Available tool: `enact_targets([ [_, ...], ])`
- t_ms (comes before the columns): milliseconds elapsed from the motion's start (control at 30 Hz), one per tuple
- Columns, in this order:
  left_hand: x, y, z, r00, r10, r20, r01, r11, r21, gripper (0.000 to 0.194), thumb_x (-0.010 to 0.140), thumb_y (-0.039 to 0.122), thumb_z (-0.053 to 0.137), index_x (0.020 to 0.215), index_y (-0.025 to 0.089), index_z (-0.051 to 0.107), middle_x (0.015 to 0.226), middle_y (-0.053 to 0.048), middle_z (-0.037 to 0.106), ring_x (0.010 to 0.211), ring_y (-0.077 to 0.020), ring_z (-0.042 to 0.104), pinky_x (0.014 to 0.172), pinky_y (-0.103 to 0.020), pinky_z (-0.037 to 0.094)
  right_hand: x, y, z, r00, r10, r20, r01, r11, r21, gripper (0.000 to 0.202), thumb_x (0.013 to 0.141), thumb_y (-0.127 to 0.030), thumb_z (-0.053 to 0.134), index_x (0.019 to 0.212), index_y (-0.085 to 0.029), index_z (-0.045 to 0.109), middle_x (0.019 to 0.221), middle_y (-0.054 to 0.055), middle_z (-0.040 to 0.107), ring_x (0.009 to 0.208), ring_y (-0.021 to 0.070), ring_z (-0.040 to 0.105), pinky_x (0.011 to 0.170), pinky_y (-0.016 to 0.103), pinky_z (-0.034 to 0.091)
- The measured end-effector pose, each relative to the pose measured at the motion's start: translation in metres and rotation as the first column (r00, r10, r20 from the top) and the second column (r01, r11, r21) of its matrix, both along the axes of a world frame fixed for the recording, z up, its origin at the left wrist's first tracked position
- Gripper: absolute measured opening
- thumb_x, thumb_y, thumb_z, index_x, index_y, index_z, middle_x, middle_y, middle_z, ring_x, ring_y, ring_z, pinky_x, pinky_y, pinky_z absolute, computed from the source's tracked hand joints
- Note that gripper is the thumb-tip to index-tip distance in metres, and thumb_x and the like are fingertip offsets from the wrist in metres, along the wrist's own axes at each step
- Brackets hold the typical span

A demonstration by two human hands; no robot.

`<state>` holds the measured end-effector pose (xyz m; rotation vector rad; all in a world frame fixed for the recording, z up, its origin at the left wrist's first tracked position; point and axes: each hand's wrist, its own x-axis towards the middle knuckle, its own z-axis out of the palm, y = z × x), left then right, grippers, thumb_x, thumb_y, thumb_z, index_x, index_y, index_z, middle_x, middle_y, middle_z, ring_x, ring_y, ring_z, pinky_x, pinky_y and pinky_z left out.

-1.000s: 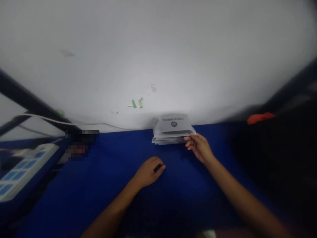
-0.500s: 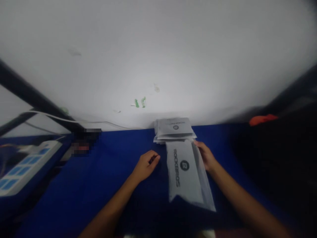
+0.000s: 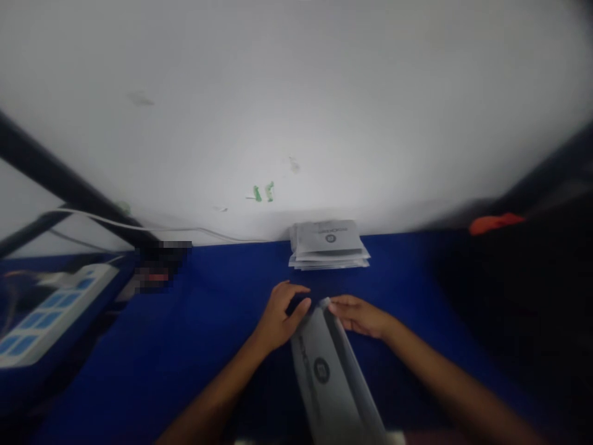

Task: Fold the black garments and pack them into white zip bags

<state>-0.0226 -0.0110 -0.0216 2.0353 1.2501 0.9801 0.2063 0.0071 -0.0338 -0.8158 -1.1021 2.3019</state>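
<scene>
A grey, frosted plastic bag (image 3: 331, 383) with a round black logo and dark lettering slants down toward the bottom edge of the head view. Its top corner is pinched between the thumb and fingers of my right hand (image 3: 359, 315). On the bag's left side is my left hand (image 3: 282, 315), its thumb and fingers apart; the thumb lies close by the bag's edge, and I cannot tell whether it touches. Beyond both hands, a stack of similar printed bags (image 3: 330, 244) lies flat against the wall.
A white power strip with blue sockets (image 3: 50, 315) lies at the left. A white cable (image 3: 139, 227) runs along the wall. Dark frame posts (image 3: 69, 167) stand at the sides. An orange-red item (image 3: 495, 224) is at the right. Blue cloth (image 3: 185, 346) covers the table.
My right hand has drawn the bag away from the stack, toward me and to the left. My left hand has moved slightly right, its fingers spreading beside the bag.
</scene>
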Motion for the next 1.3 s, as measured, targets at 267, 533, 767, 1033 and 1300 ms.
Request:
enact_targets([
  [267,0.006,0.0,-0.001,0.992,-0.113,-0.056,0.093,0.955,-0.282,0.031,0.095,0.041,0.045,0.087,0.02,0.066,0.075,0.001,0.067,0.068,-0.0136,0.061,0.063,-0.023,0.043,-0.018,-0.007,0.005,0.961,-0.09,0.26,0.01,0.955,0.296,0.048,0.077,-0.062,0.065,0.071,-0.016,0.052,0.061,-0.006,0.05,0.056,0.0084,0.048,0.057,0.022,0.039],
  [533,0.008,0.0,-0.003,0.994,-0.091,-0.068,0.068,0.956,-0.285,0.035,0.096,0.042,0.042,0.076,0.019,0.059,0.066,0.003,0.059,0.061,-0.012,0.053,0.057,-0.022,0.037,-0.019,-0.009,0.006,0.947,-0.16,0.279,0.03,0.907,0.419,0.046,0.081,-0.061,0.062,0.07,-0.019,0.049,0.057,-0.006,0.048,0.053,0.0091,0.043,0.052,0.022,0.033],
  [767,-0.042,0.03,-0.004,0.975,0.172,-0.138,-0.197,0.961,-0.194,0.037,0.094,0.048,0.042,0.078,0.02,0.059,0.062,0.004,0.054,0.057,-0.012,0.05,0.055,-0.022,0.037,-0.008,-0.006,0.007,0.933,-0.052,0.355,-0.137,0.864,0.485,0.038,0.085,-0.053,0.061,0.073,-0.018,0.051,0.058,-0.006,0.049,0.051,0.0083,0.044,0.05,0.021,0.033],
  [1033,-0.07,0.042,-0.004,0.947,0.295,-0.131,-0.316,0.927,-0.201,0.037,0.092,0.051,0.044,0.077,0.02,0.058,0.06,0.004,0.052,0.057,-0.0127,0.048,0.053,-0.022,0.037,0.001,-0.006,0.011,0.915,0.084,0.395,-0.281,0.834,0.474,0.033,0.088,-0.048,0.059,0.076,-0.018,0.053,0.059,-0.005,0.055,0.051,0.0091,0.052,0.052,0.021,0.041],
  [1300,-0.044,0.034,-0.006,0.974,0.217,-0.061,-0.225,0.954,-0.197,0.035,0.093,0.047,0.044,0.075,0.019,0.057,0.066,0.004,0.054,0.064,-0.0131,0.051,0.06,-0.022,0.041,-0.007,-0.008,0.007,0.972,-0.102,0.212,-0.03,0.842,0.539,0.034,0.086,-0.046,0.063,0.107,-0.02,0.056,0.086,-0.001,0.058,0.064,0.0106,0.056,0.061,0.025,0.047],
])
